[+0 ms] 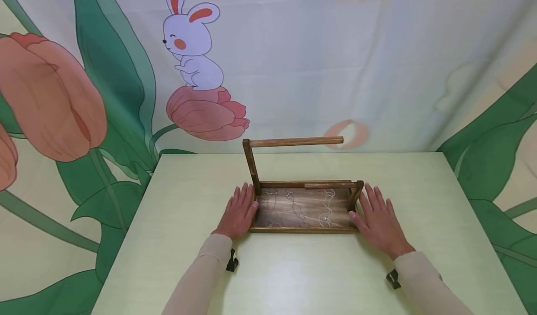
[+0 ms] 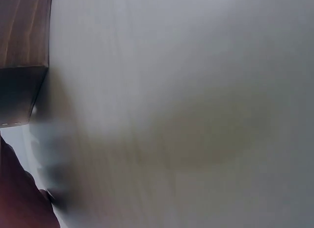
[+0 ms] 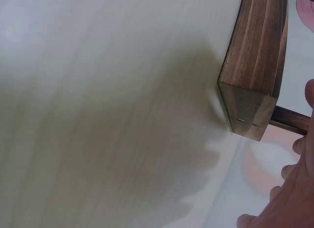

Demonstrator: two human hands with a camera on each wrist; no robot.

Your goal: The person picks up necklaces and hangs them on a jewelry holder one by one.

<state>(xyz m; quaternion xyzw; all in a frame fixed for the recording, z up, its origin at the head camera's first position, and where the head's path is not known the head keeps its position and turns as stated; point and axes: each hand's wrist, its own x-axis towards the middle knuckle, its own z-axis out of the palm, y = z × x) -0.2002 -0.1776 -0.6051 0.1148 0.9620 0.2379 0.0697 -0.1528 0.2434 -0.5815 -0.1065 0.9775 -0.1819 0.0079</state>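
Head view: a white cartoon rabbit (image 1: 194,49), printed on pale cloth, sits at eleven o'clock from a shallow rectangular brown wooden tray (image 1: 304,230) resting on a pale green tabletop (image 1: 293,277). At the tray's nine o'clock, the left hand (image 1: 237,215) lies against its end, fingers straight. A tall brown wooden arm (image 1: 295,142) rises at ten o'clock; thin chains lie inside; a shorter brown wooden arm (image 1: 331,185) stands toward two. At three, the right hand (image 1: 382,222) touches the other end, straight fingers spread.
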